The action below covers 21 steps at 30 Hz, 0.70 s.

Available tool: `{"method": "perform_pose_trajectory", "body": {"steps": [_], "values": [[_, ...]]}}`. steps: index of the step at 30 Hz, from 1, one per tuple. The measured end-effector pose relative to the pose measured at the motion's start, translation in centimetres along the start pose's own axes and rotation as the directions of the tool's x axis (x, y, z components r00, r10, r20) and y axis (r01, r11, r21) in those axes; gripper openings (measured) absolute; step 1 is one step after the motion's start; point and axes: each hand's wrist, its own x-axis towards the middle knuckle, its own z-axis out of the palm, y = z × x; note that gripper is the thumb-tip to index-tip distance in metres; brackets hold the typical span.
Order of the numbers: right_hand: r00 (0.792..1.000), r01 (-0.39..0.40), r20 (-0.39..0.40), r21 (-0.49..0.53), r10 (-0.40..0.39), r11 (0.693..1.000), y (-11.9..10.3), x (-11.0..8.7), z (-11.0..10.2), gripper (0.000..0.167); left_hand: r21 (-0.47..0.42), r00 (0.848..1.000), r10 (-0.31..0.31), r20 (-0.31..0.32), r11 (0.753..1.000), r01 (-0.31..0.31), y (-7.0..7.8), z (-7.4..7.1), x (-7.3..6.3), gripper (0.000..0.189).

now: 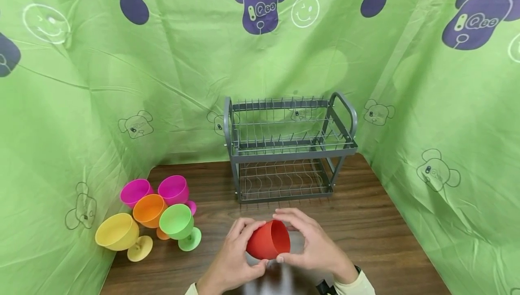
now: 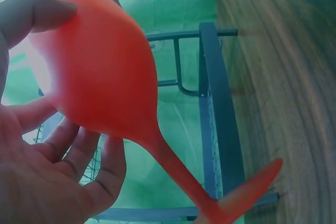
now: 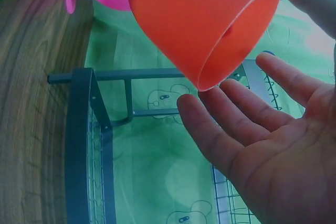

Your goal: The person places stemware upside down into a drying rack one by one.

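A red plastic goblet [image 1: 262, 241] is tipped on its side above the table, its mouth facing right. My left hand [image 1: 235, 252] grips its bowl, thumb on one side and curled fingers on the other. In the left wrist view, the goblet's stem and round foot [image 2: 252, 187] point away from the palm. At the mouth, my right hand [image 1: 310, 245] has its thumb against the rim. The right fingers [image 3: 210, 135] are spread and mostly straight, with fingertips right by the rim's edge in the right wrist view.
A grey two-tier dish rack [image 1: 292, 154] stands at the back of the wooden table [image 1: 365, 223]. To the left are a yellow goblet [image 1: 118, 232], an orange one [image 1: 149, 210], a green one [image 1: 176, 221] and two magenta goblets [image 1: 174, 189]. Green cloth [image 1: 174, 60] encloses the table.
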Motion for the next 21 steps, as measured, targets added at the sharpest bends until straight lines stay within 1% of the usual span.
{"method": "perform_pose_trajectory", "body": {"steps": [6, 12, 18, 21], "values": [[1.000, -0.005, 0.012, 0.014, 0.005, 1.000, 0.1, -0.4, 0.7, 0.072, 0.062, 1.000, 0.024, -0.001, 0.998, -0.024, 0.1, 0.0, 0.1, 0.086], [0.997, -0.078, 0.005, 0.048, 0.078, 0.996, -0.1, -0.7, 1.1, 0.071, 0.093, 0.999, 0.053, 0.012, 0.994, -0.054, 0.0, 0.1, 0.3, 0.087], [0.993, -0.116, -0.007, 0.057, 0.116, 0.992, 0.0, -0.8, 1.2, 0.069, 0.134, 0.999, 0.042, 0.026, 0.990, -0.045, 0.0, 0.1, 0.4, 0.087], [0.989, -0.143, -0.017, 0.070, 0.144, 0.987, -0.1, -0.8, 1.1, 0.069, 0.164, 0.999, 0.047, 0.022, 0.985, -0.050, 0.0, 0.1, 0.5, 0.089]]}}
